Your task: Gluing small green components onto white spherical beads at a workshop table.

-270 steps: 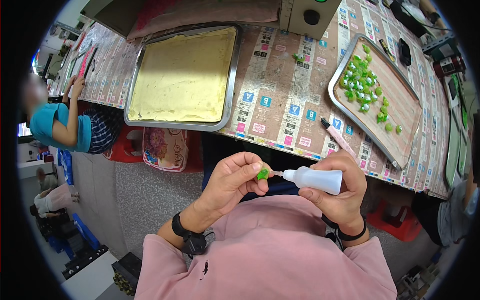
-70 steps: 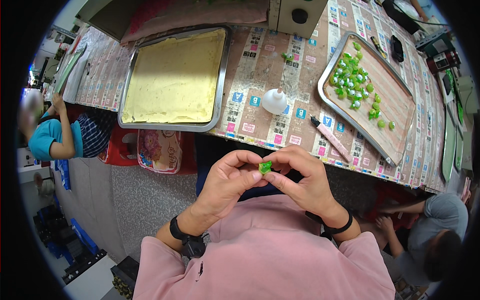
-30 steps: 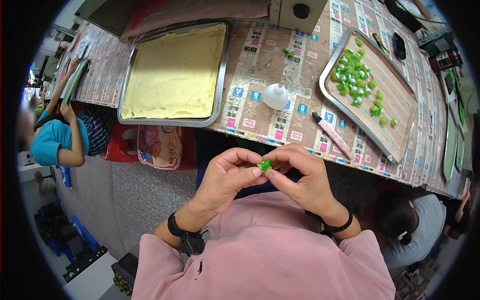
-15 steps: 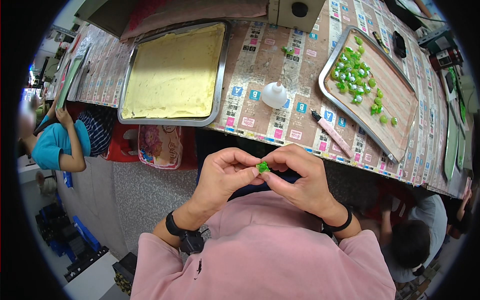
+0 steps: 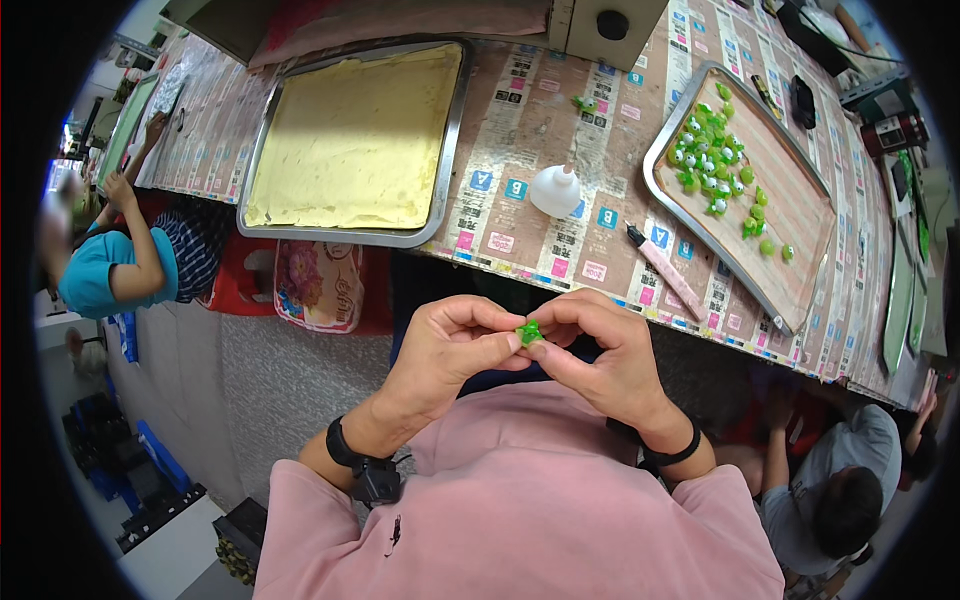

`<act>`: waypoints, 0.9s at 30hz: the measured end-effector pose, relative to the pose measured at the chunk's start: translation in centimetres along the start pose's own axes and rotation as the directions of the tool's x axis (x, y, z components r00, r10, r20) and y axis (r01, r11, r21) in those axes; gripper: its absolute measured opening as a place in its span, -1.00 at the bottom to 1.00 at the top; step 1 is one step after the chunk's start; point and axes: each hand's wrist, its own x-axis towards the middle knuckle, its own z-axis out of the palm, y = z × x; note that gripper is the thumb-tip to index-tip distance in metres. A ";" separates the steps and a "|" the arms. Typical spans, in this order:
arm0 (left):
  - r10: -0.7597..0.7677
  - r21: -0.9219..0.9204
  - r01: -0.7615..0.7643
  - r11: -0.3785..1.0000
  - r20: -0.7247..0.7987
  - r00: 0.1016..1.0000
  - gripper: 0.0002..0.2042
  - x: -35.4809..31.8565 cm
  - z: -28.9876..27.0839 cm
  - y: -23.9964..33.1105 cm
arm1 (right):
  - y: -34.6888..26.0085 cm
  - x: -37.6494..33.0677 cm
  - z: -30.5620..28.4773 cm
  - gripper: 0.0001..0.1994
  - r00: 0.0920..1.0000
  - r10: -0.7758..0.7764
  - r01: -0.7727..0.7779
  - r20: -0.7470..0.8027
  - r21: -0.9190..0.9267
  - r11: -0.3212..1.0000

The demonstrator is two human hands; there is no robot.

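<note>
Close above my lap, just off the table's front edge, both hands meet around a small bright green figure piece (image 5: 529, 331). My left hand (image 5: 440, 352) pinches it from one side with thumb and forefinger. From the other side my right hand (image 5: 607, 352) grips it the same way, its fingers curled. The fingertips cover part of the piece. Similar green pieces with white eyeballs (image 5: 712, 160) lie heaped and scattered in a metal-rimmed tray (image 5: 655, 182) at the right. One more green piece (image 5: 584, 104) rests alone on the table beyond my hands.
A white squeeze bottle (image 5: 553, 194) and a pink pen-like tool (image 5: 668, 275) lie between the trays. At left stands a metal tray (image 5: 345, 236) lined with a yellow sheet (image 5: 345, 140). Other people sit at the left (image 5: 125, 265) and at the lower right (image 5: 845, 490).
My hands keep their pinch on the green piece with hardly any movement. The view has shifted slightly. At the lower right, the person's head and body have changed position.
</note>
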 end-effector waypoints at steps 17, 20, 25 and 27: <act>-0.123 -0.086 0.123 0.989 0.008 0.992 -0.89 0.0 0.2 0.4 | 1.2 -0.1 -0.5 -0.79 0.984 0.161 -0.176 0.077 0.275 0.945; -0.078 -0.067 0.079 0.995 0.020 0.997 -0.88 0.0 0.3 0.3 | 1.3 -0.1 -0.8 -0.76 0.980 0.165 -0.189 0.110 0.267 0.945; -0.022 -0.065 0.025 0.998 0.039 0.999 -0.87 -0.1 0.5 0.4 | 0.9 -0.1 -0.8 -0.78 0.978 0.180 -0.208 0.108 0.365 0.908; -0.010 -0.052 0.013 0.999 0.050 0.999 -0.86 -0.1 0.5 0.3 | 1.0 -0.1 -0.8 -0.79 0.977 0.190 -0.213 0.100 0.362 0.907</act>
